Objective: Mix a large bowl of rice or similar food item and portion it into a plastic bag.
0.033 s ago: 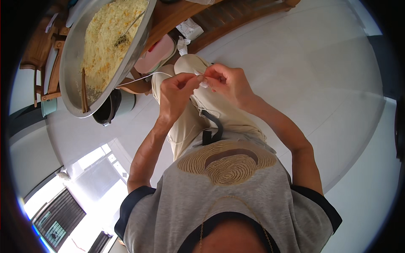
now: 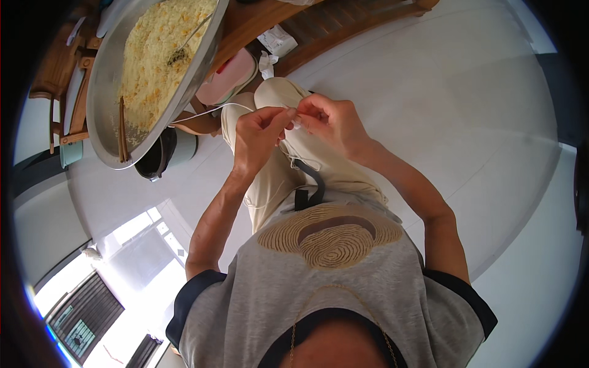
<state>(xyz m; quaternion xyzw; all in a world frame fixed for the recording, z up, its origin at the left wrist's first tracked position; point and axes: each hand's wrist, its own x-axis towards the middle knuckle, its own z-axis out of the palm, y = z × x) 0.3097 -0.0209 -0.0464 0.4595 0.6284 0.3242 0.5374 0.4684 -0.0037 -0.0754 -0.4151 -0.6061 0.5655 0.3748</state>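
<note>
Over my knees, both hands meet almost fingertip to fingertip. My left hand (image 2: 259, 134) is closed in a pinch on a thin white string (image 2: 207, 113), which runs from beside the basin to these fingers. My right hand (image 2: 334, 126) also pinches, thumb against fingers; a small white bit shows under its fingertips, too small to name. At upper left stands a large metal basin (image 2: 103, 119) of yellowish rice-like grains (image 2: 150, 67) with orange pieces. A spoon (image 2: 195, 32) with dark stuff on its bowl lies in the grains. Wooden chopsticks (image 2: 123, 132) rest against the basin's near wall.
A dark bucket (image 2: 156, 156) stands on the floor below the basin. Past my knees are a pink stool-like thing (image 2: 228, 80), crumpled white tissue (image 2: 267, 64) and a white packet (image 2: 277, 40). Wooden furniture (image 2: 245, 27) borders the far side; a wooden chair (image 2: 52, 80) stands at left.
My two hands have shifted very slightly, their fingertips still together. The rest of the scene looks the same.
</note>
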